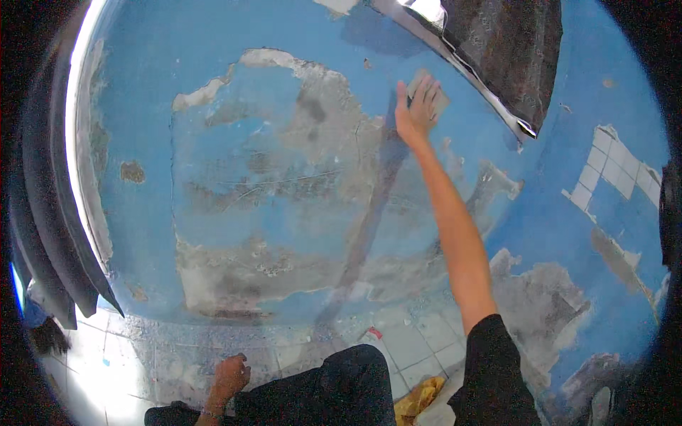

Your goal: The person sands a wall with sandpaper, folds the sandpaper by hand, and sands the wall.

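My right arm is stretched up to a blue wall (142,220) with peeling paint. On the wall's upper right part, my right hand (418,110) lies over a flat tan sheet that looks like sandpaper (439,101), pressing it to the surface. The fingers reach across the sheet, and one corner sticks out on the right. Low on the left, my left hand (231,376) hangs by my bent leg with its fingers curled in. Nothing shows in it, and it is apart from the wall.
Dark curtains hang at the far left (46,177) and upper right (504,57). Grey bare plaster (327,106) spreads across the wall. Crumbs of paint litter the tiled floor (419,341). A yellow wrapper (419,401) lies beside my knee. White tiles (614,163) show on the right wall.
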Available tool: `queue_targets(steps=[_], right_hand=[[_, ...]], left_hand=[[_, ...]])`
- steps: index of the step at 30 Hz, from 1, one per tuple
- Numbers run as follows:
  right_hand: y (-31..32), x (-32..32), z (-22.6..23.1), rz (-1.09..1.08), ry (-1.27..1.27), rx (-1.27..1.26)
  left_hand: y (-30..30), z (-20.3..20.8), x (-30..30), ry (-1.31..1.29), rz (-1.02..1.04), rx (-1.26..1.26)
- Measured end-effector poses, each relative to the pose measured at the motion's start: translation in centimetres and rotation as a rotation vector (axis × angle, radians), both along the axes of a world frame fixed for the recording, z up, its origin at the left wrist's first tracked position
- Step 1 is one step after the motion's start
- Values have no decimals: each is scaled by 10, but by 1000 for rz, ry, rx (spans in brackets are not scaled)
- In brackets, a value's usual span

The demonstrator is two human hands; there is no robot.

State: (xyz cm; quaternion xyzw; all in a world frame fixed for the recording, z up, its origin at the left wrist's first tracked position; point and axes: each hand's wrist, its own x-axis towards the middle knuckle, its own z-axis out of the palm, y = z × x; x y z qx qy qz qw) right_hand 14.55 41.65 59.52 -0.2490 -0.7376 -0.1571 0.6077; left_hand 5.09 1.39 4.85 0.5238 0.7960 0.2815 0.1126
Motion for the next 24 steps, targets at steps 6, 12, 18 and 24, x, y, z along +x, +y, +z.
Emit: queue_targets(steps=[6,12,18,24], right_hand=[[10,-4,-102,-46,18,35],[20,31,-132,-29,-166,172],[19,23,-7,14,-44,27],[27,2,-85,-52,101,41]], left_hand=[[-1,-7,0,69,124,102],[-3,-6,4,-5,134,10],[4,-28,-2,22,88,-14],[7,-9,0,-64,128,-48]])
